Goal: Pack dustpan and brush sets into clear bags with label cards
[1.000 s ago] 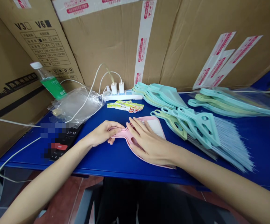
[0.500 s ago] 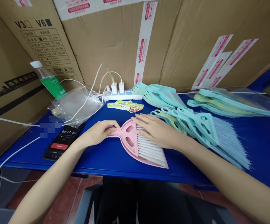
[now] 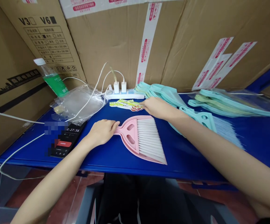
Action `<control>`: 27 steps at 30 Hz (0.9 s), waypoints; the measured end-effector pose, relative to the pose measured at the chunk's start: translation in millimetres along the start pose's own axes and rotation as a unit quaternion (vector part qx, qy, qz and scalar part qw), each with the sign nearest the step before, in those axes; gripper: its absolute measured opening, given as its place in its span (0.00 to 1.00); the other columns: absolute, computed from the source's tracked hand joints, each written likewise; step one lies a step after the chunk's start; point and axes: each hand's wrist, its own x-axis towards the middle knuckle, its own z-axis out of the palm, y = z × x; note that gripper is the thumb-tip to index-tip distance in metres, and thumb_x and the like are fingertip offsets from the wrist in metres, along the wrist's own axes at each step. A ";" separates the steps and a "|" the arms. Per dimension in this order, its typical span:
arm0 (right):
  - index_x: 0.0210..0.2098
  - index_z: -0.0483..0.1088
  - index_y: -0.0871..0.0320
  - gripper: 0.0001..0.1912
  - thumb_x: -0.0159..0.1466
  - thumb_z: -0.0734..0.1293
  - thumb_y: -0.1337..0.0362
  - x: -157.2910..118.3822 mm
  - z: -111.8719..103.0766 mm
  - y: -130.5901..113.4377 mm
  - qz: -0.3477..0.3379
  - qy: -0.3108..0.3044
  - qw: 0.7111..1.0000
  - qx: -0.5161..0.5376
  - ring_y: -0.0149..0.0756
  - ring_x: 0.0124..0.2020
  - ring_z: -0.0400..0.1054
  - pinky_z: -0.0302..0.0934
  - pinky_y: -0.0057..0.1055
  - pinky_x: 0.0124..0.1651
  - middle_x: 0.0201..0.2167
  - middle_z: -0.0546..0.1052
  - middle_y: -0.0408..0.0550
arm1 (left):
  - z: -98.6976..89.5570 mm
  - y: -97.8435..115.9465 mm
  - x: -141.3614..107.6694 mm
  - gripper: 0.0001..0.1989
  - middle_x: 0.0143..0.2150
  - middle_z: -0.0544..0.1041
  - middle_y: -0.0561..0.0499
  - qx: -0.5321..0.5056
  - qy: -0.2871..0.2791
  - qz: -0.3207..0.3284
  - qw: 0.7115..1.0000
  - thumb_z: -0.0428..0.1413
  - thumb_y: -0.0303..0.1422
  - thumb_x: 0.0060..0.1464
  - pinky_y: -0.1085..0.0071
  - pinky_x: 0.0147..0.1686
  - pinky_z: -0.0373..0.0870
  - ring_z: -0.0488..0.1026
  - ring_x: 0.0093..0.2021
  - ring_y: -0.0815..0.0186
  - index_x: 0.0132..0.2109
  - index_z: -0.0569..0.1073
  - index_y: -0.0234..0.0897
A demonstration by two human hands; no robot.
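A pink dustpan lies on the table with a pink hand brush nested in it, white bristles fanned to the right. My left hand is closed around their handles, which it mostly hides. At the back middle lie several yellow-green and white printed labels. My right hand is over their right end, its fingertips pinched at a label's edge; the hand partly covers what they grip. Beyond and beneath the right forearm are light-blue hand brushes and a stack of light-blue dustpans.
Bagged dustpans lie at the back right. A white power strip with chargers stands behind the labels. Clear plastic bags, a tilted bottle, cables and a phone are on the left. Cardboard walls the back.
My right hand has left the brush's bristles and moved up and back to the labels. My left hand stays on the handles. The view has shifted slightly.
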 end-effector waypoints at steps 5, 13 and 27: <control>0.50 0.72 0.60 0.13 0.69 0.65 0.62 21.0 -1.5 -2.4 0.004 -0.048 0.998 -0.029 0.41 0.45 0.73 0.69 0.42 0.47 0.48 0.77 0.54 | -1.4 1.9 -0.8 0.24 0.43 0.82 0.44 0.027 -0.009 -0.006 1.000 0.38 0.38 0.68 0.63 0.43 0.69 0.78 0.47 0.53 0.38 0.77 0.38; 0.48 0.73 0.62 0.11 0.69 0.63 0.67 18.9 -5.5 -8.8 0.003 -0.022 0.998 -0.063 0.43 0.45 0.72 0.67 0.41 0.45 0.47 0.77 0.55 | -2.2 3.9 -1.8 0.25 0.43 0.82 0.44 0.047 -0.010 -0.011 0.999 0.36 0.39 0.69 0.65 0.42 0.69 0.78 0.46 0.54 0.39 0.78 0.38; 0.30 0.70 0.58 0.12 0.64 0.56 0.69 -68.3 -6.1 3.3 -0.157 0.055 0.985 0.047 0.36 0.28 0.67 0.54 0.33 0.31 0.29 0.76 0.49 | -2.4 6.5 -1.6 0.26 0.42 0.82 0.43 0.069 -0.018 -0.016 0.997 0.36 0.39 0.68 0.63 0.40 0.68 0.79 0.46 0.50 0.39 0.78 0.38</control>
